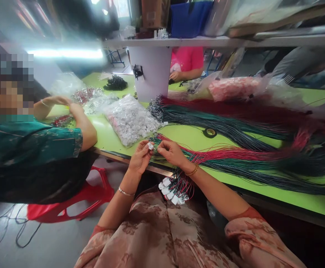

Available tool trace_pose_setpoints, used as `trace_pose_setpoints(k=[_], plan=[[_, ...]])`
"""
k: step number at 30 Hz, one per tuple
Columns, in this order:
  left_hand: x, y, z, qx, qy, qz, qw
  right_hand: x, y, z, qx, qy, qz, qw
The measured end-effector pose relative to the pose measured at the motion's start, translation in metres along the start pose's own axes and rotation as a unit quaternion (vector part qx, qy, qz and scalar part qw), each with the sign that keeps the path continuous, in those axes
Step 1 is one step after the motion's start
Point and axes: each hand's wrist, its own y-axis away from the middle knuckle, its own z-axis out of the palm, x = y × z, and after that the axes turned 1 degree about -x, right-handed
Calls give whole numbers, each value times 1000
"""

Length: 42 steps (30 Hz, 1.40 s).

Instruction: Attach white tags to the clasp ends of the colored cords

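Little white connector sits pinched in the left hand, just over the green table's edge. Right hand's fingers are closed beside it; can't tell on what. I'd keep the connector steady, facing the wires.

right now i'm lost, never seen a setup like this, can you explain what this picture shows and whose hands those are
There is no robot here. One camera, worn on a person's head, looks forward and down, so the two bare hands in the middle are the wearer's. The left hand holds a small white piece. The right hand is pinched beside it; any thin wire in it is too small to make out.

On the green table lie a clear bag of white pieces, long bundles of red, green and dark wires, and a roll of black tape. The teal sleeve at left belongs to another person.
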Motion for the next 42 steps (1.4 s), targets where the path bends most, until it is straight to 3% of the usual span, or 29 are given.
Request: trace_pose_setpoints(k=[7, 18, 22, 25, 32, 38, 42], plan=[[-1, 2, 1, -20, 16, -6, 1000, 2, 2, 0, 7, 9, 2, 1000], [-1, 6, 2, -24, -26, -5, 999, 2, 5, -4, -9, 105, -27, 994], [-5, 9, 4, -27, -41, 21, 999, -1, 7, 0, 2, 135, -42, 990], [-8, 13, 4, -19, -48, 38, 998, 1, 8, 3, 3, 120, -53, 991], [-13, 18, 4, -11, -67, 63, 996, 7, 8, 1, -32, 31, 8, 999], [-19, 22, 6, -14, -62, 59, 996, 7, 17, 7, -3, 115, -11, 993], [-19, 22, 3, 2, -70, 62, 996, 11, 8, -4, -33, 126, -23, 991]])
